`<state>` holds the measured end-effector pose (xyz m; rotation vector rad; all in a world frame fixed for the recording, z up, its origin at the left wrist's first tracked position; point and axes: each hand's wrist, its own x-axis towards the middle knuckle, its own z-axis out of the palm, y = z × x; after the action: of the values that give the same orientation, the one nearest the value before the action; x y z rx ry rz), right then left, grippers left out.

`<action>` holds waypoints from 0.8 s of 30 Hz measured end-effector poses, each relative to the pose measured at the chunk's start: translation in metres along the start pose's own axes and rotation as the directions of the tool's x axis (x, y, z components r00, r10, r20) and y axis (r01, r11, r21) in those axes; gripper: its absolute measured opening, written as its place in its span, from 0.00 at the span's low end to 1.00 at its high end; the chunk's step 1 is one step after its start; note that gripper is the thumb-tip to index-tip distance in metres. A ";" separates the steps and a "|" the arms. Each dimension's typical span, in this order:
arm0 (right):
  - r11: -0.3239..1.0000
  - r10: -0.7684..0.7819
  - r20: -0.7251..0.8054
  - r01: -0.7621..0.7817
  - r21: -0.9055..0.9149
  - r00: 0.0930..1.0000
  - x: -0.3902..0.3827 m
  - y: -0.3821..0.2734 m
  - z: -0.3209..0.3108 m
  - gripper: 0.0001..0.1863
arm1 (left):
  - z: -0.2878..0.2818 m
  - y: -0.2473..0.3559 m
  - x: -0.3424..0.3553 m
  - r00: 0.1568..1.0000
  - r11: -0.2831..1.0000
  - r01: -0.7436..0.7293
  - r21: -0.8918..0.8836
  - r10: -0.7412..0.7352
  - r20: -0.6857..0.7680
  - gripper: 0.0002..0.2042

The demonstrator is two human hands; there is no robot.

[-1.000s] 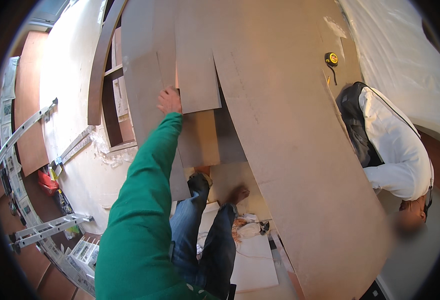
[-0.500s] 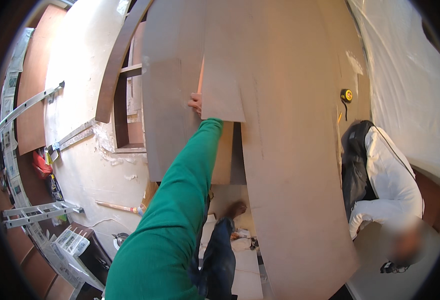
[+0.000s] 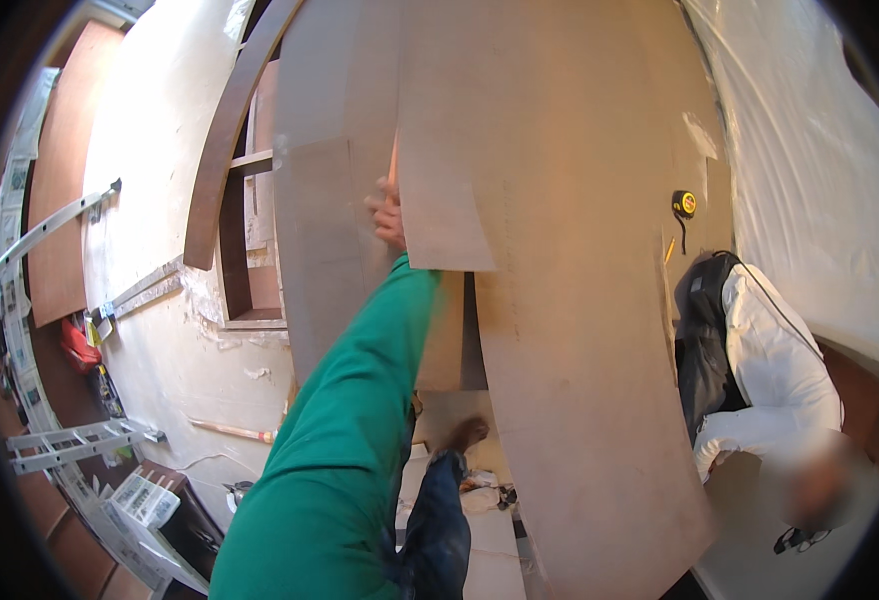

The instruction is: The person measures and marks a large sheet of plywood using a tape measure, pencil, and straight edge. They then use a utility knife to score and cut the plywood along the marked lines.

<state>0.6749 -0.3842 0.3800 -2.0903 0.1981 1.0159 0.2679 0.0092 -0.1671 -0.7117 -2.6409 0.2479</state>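
My left hand (image 3: 386,212), at the end of a green sleeve, is at the left edge of a thin, smooth brown-grey sheet (image 3: 442,220). Its bent, slightly blurred fingers grip that edge, and the sheet hides part of the hand. Beneath and left of it lies another greyish panel (image 3: 315,230). A long wide panel (image 3: 585,420) extends down the right, with a yellow tape measure (image 3: 684,204) and a yellow pencil (image 3: 671,250) near its far side. My right hand is not in view.
A co-worker in a white top (image 3: 772,350) bends at the right beside plastic sheeting (image 3: 800,150). An aluminium ladder (image 3: 55,225), a red bag (image 3: 82,345) and a wooden frame (image 3: 238,250) are at left. My jeans-clad leg (image 3: 430,525) shows below.
My left fingers have curled at the sheet's edge, and that sheet has shifted rightward and now overlaps part of the hand. The co-worker's head and arm have moved. The view has shifted.
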 end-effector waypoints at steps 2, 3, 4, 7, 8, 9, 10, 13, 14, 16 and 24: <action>1.000 -0.012 -0.034 0.012 0.007 0.999 -0.008 -0.001 0.006 0.38 | -0.010 -0.007 0.003 0.982 0.978 0.144 -0.149 -0.123 0.141 0.28; 1.000 -0.017 -0.029 0.017 -0.004 0.999 -0.009 -0.005 0.007 0.38 | -0.011 -0.008 0.005 0.965 0.962 0.204 -0.181 -0.167 0.201 0.26; 1.000 -0.023 -0.024 0.023 -0.014 0.999 -0.010 -0.007 0.006 0.38 | -0.012 -0.002 0.007 0.954 0.962 0.215 -0.167 -0.171 0.245 0.24; 0.996 -0.007 0.077 0.013 -0.085 0.997 -0.003 0.009 0.005 0.37 | 0.001 0.000 0.019 0.943 0.965 0.219 -0.143 -0.172 0.286 0.19; 0.992 0.015 0.060 -0.007 -0.127 0.998 0.003 0.014 0.007 0.36 | 0.012 -0.005 0.031 0.944 0.966 0.219 -0.135 -0.176 0.278 0.18; 0.986 0.029 0.032 -0.023 -0.168 0.999 0.007 0.021 0.003 0.35 | 0.017 -0.007 0.033 0.933 0.967 0.223 -0.125 -0.175 0.315 0.17; 0.977 0.043 0.003 -0.041 -0.209 0.999 0.011 0.028 -0.001 0.33 | 0.023 -0.009 0.035 0.920 0.967 0.228 -0.114 -0.175 0.351 0.17; 0.956 -0.002 -0.154 -0.044 -0.291 0.988 0.027 0.058 -0.013 0.31 | 0.015 -0.002 0.026 0.866 0.950 0.243 -0.194 -0.123 0.485 0.16; 0.973 -0.070 -0.043 0.059 -0.225 0.997 0.036 0.072 -0.018 0.30 | 0.012 -0.005 0.023 0.845 0.939 0.254 -0.230 -0.100 0.526 0.17; 0.972 0.003 0.027 0.004 -0.235 1.000 0.046 0.068 0.007 0.30 | 0.059 -0.034 0.019 0.934 0.911 0.210 -0.355 -0.079 0.349 0.19; 0.688 -0.211 0.305 0.362 -0.629 0.929 0.074 0.096 -0.079 0.29 | 0.012 -0.117 0.007 0.562 0.194 0.495 -0.847 0.672 0.482 0.22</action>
<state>0.7284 -0.4915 0.2993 -2.5105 -0.7092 1.2136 0.2050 -0.0882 -0.1447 -1.4547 -3.3675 -1.9308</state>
